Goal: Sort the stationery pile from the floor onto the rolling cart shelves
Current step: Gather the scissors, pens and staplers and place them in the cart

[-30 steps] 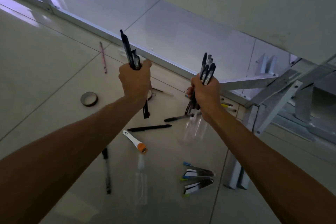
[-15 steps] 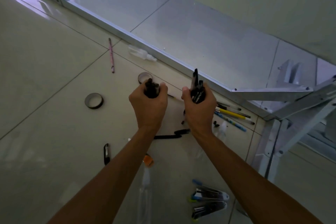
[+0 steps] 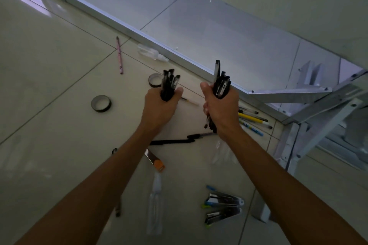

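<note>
standing over the tiled floor [image 3: 49,49], a person holds both arms out in front, each fist raised above the scattered stationery. no writing or brand can be read on anything here; the light is dim and the markings are too small.

the left hand [image 3: 159,108] has its fingers curled tight round a bundle of black pens [image 3: 169,83], caps pointing up and away. the right hand [image 3: 221,109] grips a second bundle of dark pens [image 3: 221,83] the same way, one longer piece sticking up above the rest and the pen tips poking out below the fist. the two fists are near each other but apart, backs of the hands towards the person's head.

on the floor beneath them lie two black pens [image 3: 173,141] end to end, a white cutter with an orange end [image 3: 155,160], and a clear bottle [image 3: 155,205] lying just below it. another clear bottle [image 3: 152,53] lies by the metal frame rail [image 3: 119,24]; i cannot tell whether either holds anything. two rolls of tape [image 3: 100,103] sit well apart from a pink pencil [image 3: 119,54]. a few coloured pens [image 3: 253,121], one yellow, lie to the right of the right wrist. two staplers [image 3: 225,207] lie side by side low down.

the cart [image 3: 318,109], pale metal, stands at the right edge, its shelves mostly out of sight.
</note>
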